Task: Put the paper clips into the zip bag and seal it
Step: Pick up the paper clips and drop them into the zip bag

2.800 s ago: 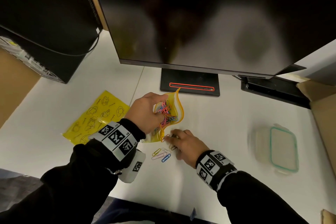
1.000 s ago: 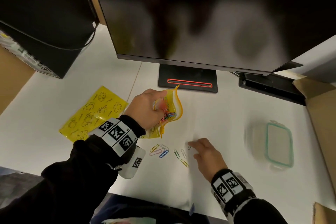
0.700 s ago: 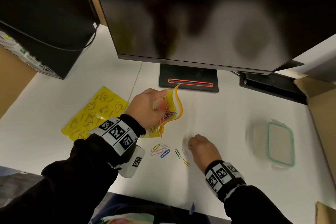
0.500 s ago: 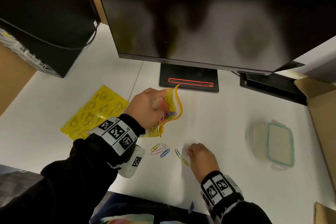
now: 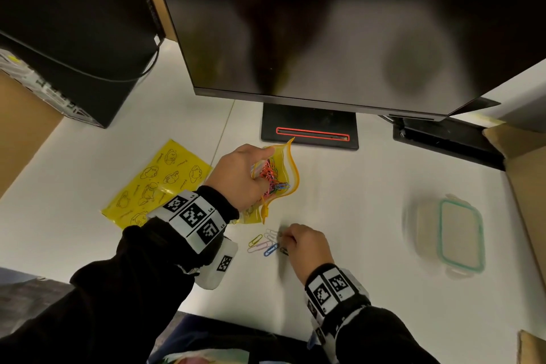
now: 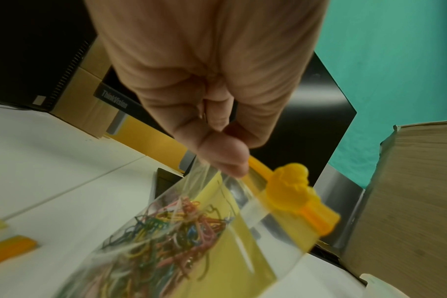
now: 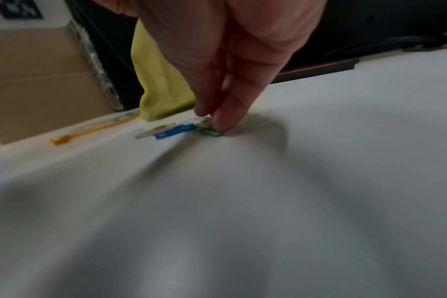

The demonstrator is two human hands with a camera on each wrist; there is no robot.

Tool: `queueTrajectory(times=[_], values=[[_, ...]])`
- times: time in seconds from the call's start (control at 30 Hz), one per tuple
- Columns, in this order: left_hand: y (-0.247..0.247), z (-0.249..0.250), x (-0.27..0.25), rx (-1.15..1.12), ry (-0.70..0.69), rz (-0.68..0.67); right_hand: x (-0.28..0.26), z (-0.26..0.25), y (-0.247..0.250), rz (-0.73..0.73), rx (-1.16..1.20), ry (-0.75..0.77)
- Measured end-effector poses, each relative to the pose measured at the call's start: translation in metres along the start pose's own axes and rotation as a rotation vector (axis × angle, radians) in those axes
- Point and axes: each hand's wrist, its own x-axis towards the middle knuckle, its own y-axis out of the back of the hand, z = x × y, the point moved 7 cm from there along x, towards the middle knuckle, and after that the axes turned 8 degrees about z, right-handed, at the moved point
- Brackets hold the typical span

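Observation:
My left hand (image 5: 260, 162) holds a yellow zip bag (image 5: 291, 177) up off the white table, pinching its rim so the mouth gapes. A tangle of coloured paper clips (image 5: 271, 179) lies inside. In the left wrist view my thumb and fingers (image 6: 225, 159) pinch the clear front sheet beside the orange slider (image 6: 293, 189). Several loose clips (image 5: 264, 244) lie on the table below the bag. My right hand (image 5: 282, 238) reaches down at their right end. Its thumb and forefinger (image 7: 212, 123) close on a clip against the table, with a green clip (image 7: 211, 132) beside them.
A large dark monitor (image 5: 325, 23) overhangs the table, its stand base (image 5: 310, 127) just behind the bag. A second yellow bag (image 5: 156, 183) lies flat to the left. A clear container with a teal-rimmed lid (image 5: 459, 235) sits to the right. Cardboard (image 5: 526, 171) borders the right side.
My right hand has slid left along the table, bringing the scattered clips in beside the group under the bag. My left hand keeps the bag held open in the same place.

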Motion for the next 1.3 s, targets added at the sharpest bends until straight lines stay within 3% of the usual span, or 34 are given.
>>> queueTrajectory(times=[0.1, 0.23, 0.3, 0.47, 0.63, 0.73, 0.83, 0.93, 1.2, 1.3], values=[[0.002, -0.002, 0.0, 0.002, -0.013, 0.005, -0.008, -0.012, 0.003, 0.075, 0.002, 0.114], [0.002, -0.002, 0.0, 0.0, -0.021, 0.007, -0.03, -0.046, -0.029, -0.04, -0.349, 0.636], [0.002, -0.002, 0.0, 0.013, -0.027, 0.007, -0.038, -0.048, -0.045, -0.108, -0.486, 0.782], [0.005, -0.003, 0.001, 0.027, -0.035, 0.021, -0.032, -0.014, -0.041, -0.174, -0.65, 0.698], [0.003, -0.002, 0.001, 0.019, -0.031, 0.018, -0.021, 0.006, -0.019, -0.21, -0.609, 0.678], [0.002, -0.002, 0.001, 0.022, -0.03, 0.01, -0.01, 0.014, 0.003, -0.087, -0.488, 0.623], [0.003, -0.003, 0.002, 0.026, -0.026, 0.014, -0.005, 0.026, 0.036, 0.13, -0.217, 0.412], [0.004, -0.003, 0.002, 0.034, -0.025, 0.018, -0.006, 0.042, 0.042, 0.052, -0.067, 0.164], [-0.001, 0.0, 0.002, 0.045, -0.029, 0.002, -0.002, 0.018, 0.016, -0.088, -0.1, 0.173], [-0.001, 0.001, 0.002, 0.052, -0.024, 0.005, -0.004, 0.011, 0.012, -0.073, -0.091, 0.211]])
